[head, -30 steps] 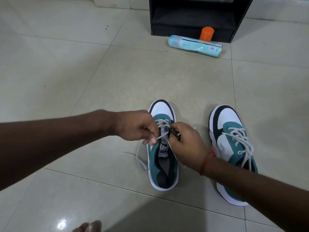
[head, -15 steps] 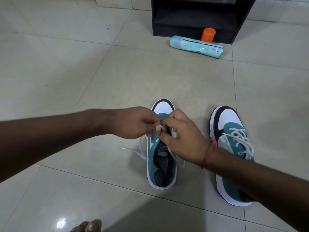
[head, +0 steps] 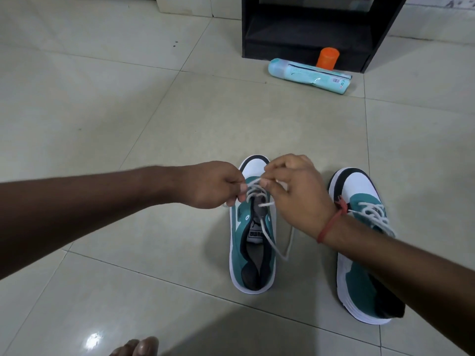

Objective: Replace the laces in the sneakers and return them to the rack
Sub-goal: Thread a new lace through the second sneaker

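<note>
Two teal, white and black sneakers stand side by side on glossy, pale floor tiles crossed by thin grout lines, toes pointing away from the person. Over the left sneaker, both hands meet above its lower eyelets. The left hand has its fingers curled, thumb and forefinger pinching the flat off-white lace just at the shoe's left edge. The right hand hovers over the toe end of the lacing, its fingertips bunched and pinching another stretch of the same woven lace; a thin red thread circles that wrist. The loose tail of the lace trails over the dark padded tongue and loops onto the tile beside the shoe's right flank. The upper looks like soft suede with a smooth white toe cap and thick white rubber sole. The right sneaker, nearby to the right, is already fully laced, partly crossed by the right forearm. Further off, a black, boxy rack stands on the floor, with a light-blue cylindrical bottle lying on its side before it and an orange cap-shaped cylinder just behind the bottle. Bare toes show at the bottom edge.
</note>
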